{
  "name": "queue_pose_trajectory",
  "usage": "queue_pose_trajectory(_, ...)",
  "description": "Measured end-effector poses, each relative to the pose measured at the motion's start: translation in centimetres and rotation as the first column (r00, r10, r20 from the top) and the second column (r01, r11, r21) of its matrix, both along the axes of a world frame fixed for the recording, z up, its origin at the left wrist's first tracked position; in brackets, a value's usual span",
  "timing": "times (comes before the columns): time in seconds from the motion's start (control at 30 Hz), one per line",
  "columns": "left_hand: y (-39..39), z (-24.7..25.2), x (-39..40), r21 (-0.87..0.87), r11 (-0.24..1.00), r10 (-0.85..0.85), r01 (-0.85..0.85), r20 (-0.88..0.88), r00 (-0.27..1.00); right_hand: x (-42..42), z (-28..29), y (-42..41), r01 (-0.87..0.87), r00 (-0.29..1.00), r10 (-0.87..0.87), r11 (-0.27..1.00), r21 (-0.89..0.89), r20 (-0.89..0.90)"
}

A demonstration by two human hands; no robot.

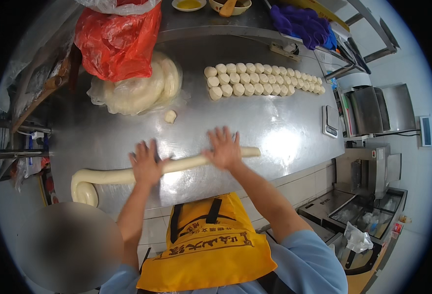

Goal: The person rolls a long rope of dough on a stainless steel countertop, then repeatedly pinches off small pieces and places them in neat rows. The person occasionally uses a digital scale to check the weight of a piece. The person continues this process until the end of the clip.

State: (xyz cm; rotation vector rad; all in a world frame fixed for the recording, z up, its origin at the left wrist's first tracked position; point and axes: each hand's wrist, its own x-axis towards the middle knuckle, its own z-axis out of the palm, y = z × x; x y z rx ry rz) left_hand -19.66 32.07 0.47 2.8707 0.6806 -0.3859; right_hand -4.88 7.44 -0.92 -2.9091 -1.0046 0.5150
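A long rope of dough [109, 177] lies across the steel worktable [128, 132], its left end curled back near the front edge. My left hand [148, 161] rests on the rope left of its middle, fingers spread. Flat and spread too, my right hand [223, 147] lies on the rope close to its right end. Both hands are slightly blurred. Beyond them sits one small piece of dough [170, 117]. Several rows of small dough pieces [254, 78] stand farther back on the right.
At the back left, a large mass of dough [139, 93] lies under clear plastic, beside a red plastic bag [118, 40]. A digital scale [330, 121] is at the table's right edge. A raised shelf [201, 32] holds a bowl [240, 8], a small dish [189, 4] and purple cloth [300, 24].
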Motion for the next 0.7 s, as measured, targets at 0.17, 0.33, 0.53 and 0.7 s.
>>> queue_pose_trajectory(0.17,4.2,-2.9,-4.1,0.057,0.998,-0.009,0.007,0.035,0.999,2.5,-1.8,-1.7,-0.019,0.996,0.011,0.997,0.080,0.092)
queue_pose_trajectory(0.33,-1.1,-3.2,-15.7,0.044,0.983,-0.183,0.177,0.276,0.944,-10.6,-3.0,-11.9,-0.036,0.995,0.017,0.981,0.190,0.101)
queue_pose_trajectory(0.53,2.9,-0.6,-2.1,0.013,0.981,0.193,-0.192,-0.055,0.980,1.3,-3.2,-5.7,0.052,0.969,-0.086,0.988,0.147,0.233)
queue_pose_trajectory(0.7,3.8,-2.7,-0.2,-0.084,0.979,-0.169,0.184,0.159,0.973,6.4,-3.3,-3.6,-0.045,0.948,-0.017,0.981,0.189,0.316)
